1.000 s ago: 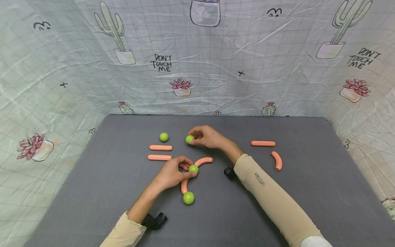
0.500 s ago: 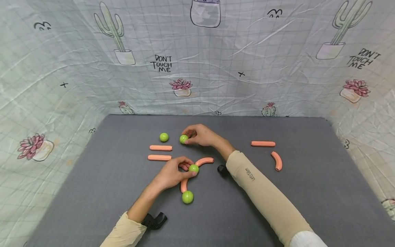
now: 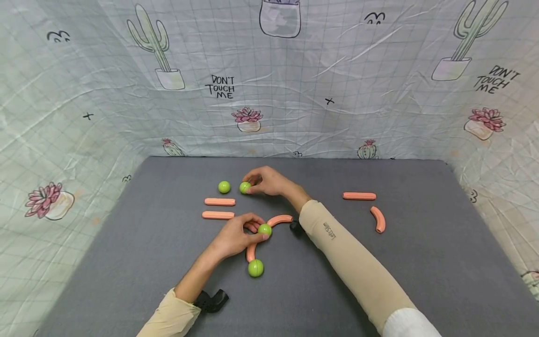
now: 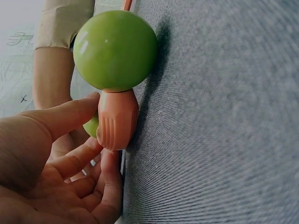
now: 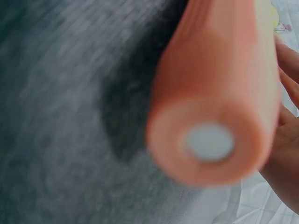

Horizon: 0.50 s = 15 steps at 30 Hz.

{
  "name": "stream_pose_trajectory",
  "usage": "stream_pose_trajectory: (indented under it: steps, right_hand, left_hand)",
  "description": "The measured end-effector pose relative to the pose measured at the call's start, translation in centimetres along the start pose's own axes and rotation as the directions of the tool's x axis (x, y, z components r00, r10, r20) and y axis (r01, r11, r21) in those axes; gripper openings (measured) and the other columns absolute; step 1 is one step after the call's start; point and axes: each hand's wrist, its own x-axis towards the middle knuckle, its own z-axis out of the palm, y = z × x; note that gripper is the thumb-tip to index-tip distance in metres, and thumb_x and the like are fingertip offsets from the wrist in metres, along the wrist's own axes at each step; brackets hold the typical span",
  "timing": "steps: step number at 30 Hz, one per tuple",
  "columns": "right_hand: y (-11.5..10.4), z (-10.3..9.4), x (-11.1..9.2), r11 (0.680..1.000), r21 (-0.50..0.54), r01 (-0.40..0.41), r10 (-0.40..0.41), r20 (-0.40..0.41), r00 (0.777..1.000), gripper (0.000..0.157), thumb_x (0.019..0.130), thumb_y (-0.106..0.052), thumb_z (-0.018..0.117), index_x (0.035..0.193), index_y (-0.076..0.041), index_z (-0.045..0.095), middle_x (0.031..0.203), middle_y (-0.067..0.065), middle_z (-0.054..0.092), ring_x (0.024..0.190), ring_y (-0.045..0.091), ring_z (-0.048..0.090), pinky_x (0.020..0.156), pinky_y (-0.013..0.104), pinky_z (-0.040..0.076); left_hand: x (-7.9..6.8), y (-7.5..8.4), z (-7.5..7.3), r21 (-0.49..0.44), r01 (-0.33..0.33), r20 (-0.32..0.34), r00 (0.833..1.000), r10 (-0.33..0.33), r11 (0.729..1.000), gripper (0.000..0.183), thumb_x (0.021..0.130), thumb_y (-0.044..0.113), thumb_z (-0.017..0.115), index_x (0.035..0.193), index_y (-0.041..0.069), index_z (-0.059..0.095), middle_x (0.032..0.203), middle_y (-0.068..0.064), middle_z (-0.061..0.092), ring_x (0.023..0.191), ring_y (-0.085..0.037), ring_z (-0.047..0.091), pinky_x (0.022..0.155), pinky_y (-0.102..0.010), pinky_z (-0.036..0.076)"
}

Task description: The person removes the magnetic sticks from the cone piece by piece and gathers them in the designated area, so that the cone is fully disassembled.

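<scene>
In the head view my left hand (image 3: 233, 238) pinches a green ball (image 3: 265, 230) between thumb and fingers. One curved orange rod (image 3: 280, 219) runs right from that ball; another curved orange rod (image 3: 251, 252) leads down to a lower green ball (image 3: 255, 268). The left wrist view shows this lower ball (image 4: 116, 50) joined to the rod's end (image 4: 117, 120), beside my thumb. Further back, my right hand (image 3: 269, 181) pinches another green ball (image 3: 245, 187) by its right side. Close to the right wrist camera, a blurred orange rod (image 5: 210, 93) shows a pale disc in its end.
One loose green ball (image 3: 224, 187) lies left of the right hand. Below it are two straight orange rods, the upper rod (image 3: 220, 201) and the lower rod (image 3: 218, 215). A straight rod (image 3: 359, 196) and a curved rod (image 3: 378, 220) lie rightward on the grey tabletop (image 3: 421, 271).
My right hand has moved left with its green ball, nearer the loose ball. The left hand stays almost still, while the lower ball of the joined pieces has shifted slightly left and away from me.
</scene>
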Motion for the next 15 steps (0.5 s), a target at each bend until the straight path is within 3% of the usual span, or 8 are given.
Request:
stream_pose_trajectory:
  steps: [15]
  right_hand:
    - [0.31, 0.02, -0.66, 0.999, 0.01, -0.032, 0.031, 0.018, 0.999, 0.043, 0.099, -0.021, 0.074, 0.14, -0.014, 0.065, 0.116, 0.013, 0.072, 0.102, 0.023, 0.068, 0.081, 0.028, 0.052]
  left_hand:
    - [-0.42, -0.17, 0.48, -0.009, -0.016, -0.025, 1.0, 0.016, 1.0, 0.027, 0.091, 0.027, 0.083, 0.114, 0.015, 0.075, 0.098, -0.001, 0.071, 0.088, -0.01, 0.063, 0.082, -0.031, 0.051]
